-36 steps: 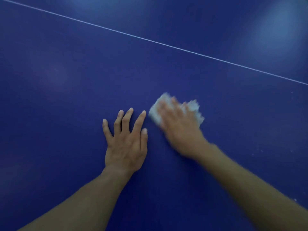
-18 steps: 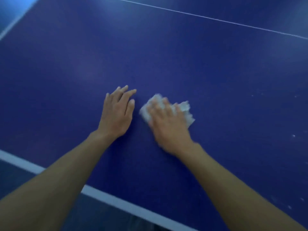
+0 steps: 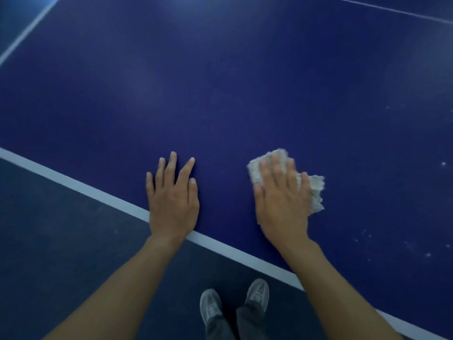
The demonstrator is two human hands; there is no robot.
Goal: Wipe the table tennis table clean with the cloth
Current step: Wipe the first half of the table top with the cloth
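A wide stretch of blue table tennis table [image 3: 220, 94] lies open beyond both hands, running far to a thin white line [image 3: 392, 9] at upper right and left to a broader white stripe [image 3: 29, 30]. Close to the near white edge line [image 3: 98, 193], the left hand [image 3: 172, 202] lies flat with fingers spread, and the right hand [image 3: 282, 202] presses a crumpled white cloth [image 3: 316, 192]. A bare strip of table separates them. Right of the cloth the surface is open, dotted with white specks [image 3: 416, 246]. Below the edge are dark floor [image 3: 61, 241] and two grey shoes [image 3: 210, 307].

Crumpled white cloth [image 3: 316, 190] flat on blue table [image 3: 220, 94], nr edge.
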